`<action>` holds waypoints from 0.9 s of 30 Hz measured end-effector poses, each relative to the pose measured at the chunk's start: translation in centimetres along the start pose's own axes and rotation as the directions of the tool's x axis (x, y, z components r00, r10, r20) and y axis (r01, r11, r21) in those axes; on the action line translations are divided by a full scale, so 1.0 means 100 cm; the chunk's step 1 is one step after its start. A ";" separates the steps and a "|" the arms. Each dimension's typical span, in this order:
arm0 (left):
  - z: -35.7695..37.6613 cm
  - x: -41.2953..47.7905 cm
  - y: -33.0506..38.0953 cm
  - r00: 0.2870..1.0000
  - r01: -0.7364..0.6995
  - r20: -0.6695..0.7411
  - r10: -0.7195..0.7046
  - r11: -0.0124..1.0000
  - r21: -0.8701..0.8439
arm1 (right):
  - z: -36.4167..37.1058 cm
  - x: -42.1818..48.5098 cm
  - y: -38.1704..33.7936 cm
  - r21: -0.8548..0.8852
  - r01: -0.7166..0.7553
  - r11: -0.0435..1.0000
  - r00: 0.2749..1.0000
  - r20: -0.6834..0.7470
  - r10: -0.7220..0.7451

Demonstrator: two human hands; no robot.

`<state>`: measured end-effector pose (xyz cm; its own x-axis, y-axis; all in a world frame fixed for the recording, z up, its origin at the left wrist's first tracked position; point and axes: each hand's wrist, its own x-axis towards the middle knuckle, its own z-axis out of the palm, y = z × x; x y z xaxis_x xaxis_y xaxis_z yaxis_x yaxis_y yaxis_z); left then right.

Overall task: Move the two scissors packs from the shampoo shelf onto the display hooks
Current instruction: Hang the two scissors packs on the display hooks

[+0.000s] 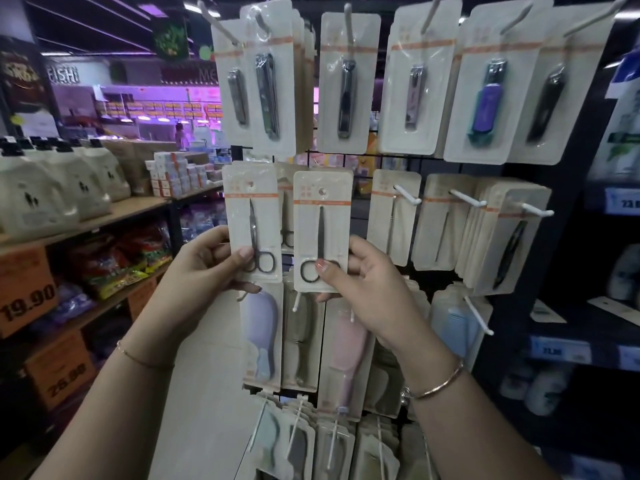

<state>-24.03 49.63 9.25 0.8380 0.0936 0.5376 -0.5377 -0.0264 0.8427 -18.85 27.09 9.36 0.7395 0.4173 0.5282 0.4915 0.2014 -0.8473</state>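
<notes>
I hold one scissors pack in each hand, upright, in front of the hook display's middle row. The left scissors pack [252,216] is a beige card with thin pointed scissors; my left hand [207,261] pinches its lower edge, thumb on the handles. The right scissors pack [322,226] shows straight black-handled scissors; my right hand [360,285] grips its bottom, thumb on the rings. Behind the two packs hangs another scissors card [286,216]. Whether either pack's hole sits on a hook is hidden.
Nail clipper cards [346,84] hang on white hooks along the top row. Tweezer cards sit on hooks [467,199] to the right. Brush packs [260,337] hang below my hands. Shampoo shelves [588,341] stand at the right, grocery shelves [69,220] at the left.
</notes>
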 end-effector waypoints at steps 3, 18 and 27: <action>-0.002 0.001 0.001 1.000 -0.003 0.009 0.003 1.000 -0.011 | 0.001 0.001 0.002 -0.010 -0.002 1.000 1.000 -0.002 0.002; -0.001 0.003 0.001 0.999 0.017 0.044 -0.017 1.000 0.003 | 0.000 0.000 -0.002 -0.051 0.000 0.999 1.000 -0.020 -0.001; 0.002 0.003 0.004 0.998 0.036 0.046 -0.037 0.999 0.024 | 0.001 -0.003 -0.006 -0.009 -0.003 1.000 1.000 -0.010 0.003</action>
<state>-23.99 49.43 9.79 0.8609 0.0482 0.5065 -0.5046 -0.0466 0.8621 -19.45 26.93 9.69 0.7455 0.4086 0.5265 0.4936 0.1922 -0.8482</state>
